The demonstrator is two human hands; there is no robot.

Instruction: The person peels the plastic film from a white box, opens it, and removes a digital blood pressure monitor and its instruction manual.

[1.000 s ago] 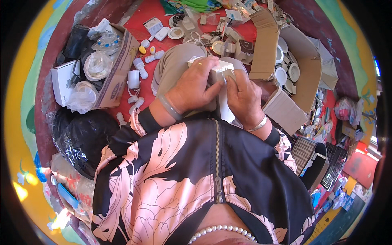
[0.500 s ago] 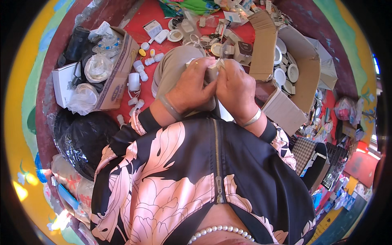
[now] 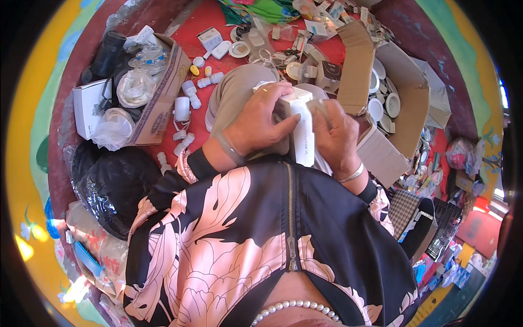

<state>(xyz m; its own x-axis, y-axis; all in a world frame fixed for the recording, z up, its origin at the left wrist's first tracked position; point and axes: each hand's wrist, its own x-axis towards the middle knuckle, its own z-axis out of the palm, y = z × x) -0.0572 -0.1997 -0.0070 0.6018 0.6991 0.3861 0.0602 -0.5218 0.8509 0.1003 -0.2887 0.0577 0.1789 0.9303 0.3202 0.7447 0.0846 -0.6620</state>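
Note:
Above my lap, my left hand [image 3: 255, 121] grips a narrow white box [image 3: 304, 136] that stands on end, its top facing up. The thumb lies across the box's front and the other fingers wrap its left side. My right hand [image 3: 339, 136] is just right of the box, its fingers curled and pinched together near the top edge. Something small and greyish shows at those fingertips, too blurred to name. Beneath the hands are my grey-trousered knees [image 3: 237, 90].
An open carton [image 3: 400, 82] with round white lamp fittings stands at the right. Another carton [image 3: 169, 82] at the left holds wrapped fittings and a black cylinder. White pipe-like pieces [image 3: 190, 94] lie on the red cloth [image 3: 190, 32]. A black plastic bag [image 3: 117, 185] sits lower left.
My right hand has moved right and down, away from the left hand. The white box, mostly hidden before, now shows its top and front. My left hand stays nearly in place.

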